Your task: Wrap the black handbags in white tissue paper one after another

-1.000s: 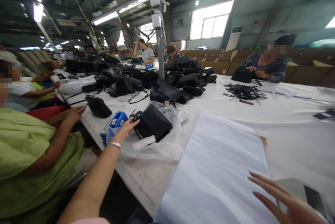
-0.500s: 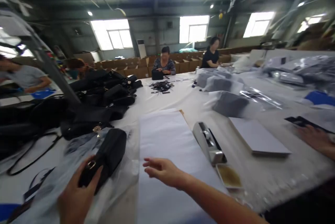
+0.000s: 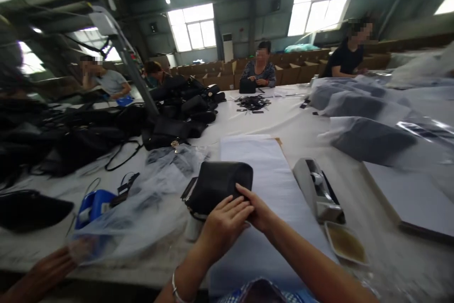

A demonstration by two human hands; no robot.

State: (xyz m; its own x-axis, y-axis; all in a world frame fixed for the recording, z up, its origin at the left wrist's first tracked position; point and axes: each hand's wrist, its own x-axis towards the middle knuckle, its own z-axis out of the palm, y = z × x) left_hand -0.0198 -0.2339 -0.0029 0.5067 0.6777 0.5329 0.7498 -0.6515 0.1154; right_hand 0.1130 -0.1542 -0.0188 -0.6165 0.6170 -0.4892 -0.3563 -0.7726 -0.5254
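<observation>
A black handbag (image 3: 222, 182) with a small tag at its left side is in front of me, at the left edge of a stack of white paper sheets (image 3: 248, 149). My left hand (image 3: 225, 220), a bracelet on its wrist, lies with outstretched fingers flat against the bag's near lower side. The right hand (image 3: 260, 208) grips the bag's near right corner, thumb on top and its other fingers mostly hidden. The fingertips of my two hands meet there. Left of the bag lies crumpled clear plastic (image 3: 159, 194).
A co-worker's hand (image 3: 80, 248) touches the plastic beside a blue tape dispenser (image 3: 94, 206). Black bags (image 3: 177, 125) pile up at left. To the right are a grey tape dispenser (image 3: 319, 194), a shallow dish (image 3: 345, 241), white boards (image 3: 411, 194) and wrapped bags (image 3: 372, 140).
The black bag has moved right, from the plastic to the paper's edge, and been turned. My right hand has come from over the paper onto it. The view has swung left.
</observation>
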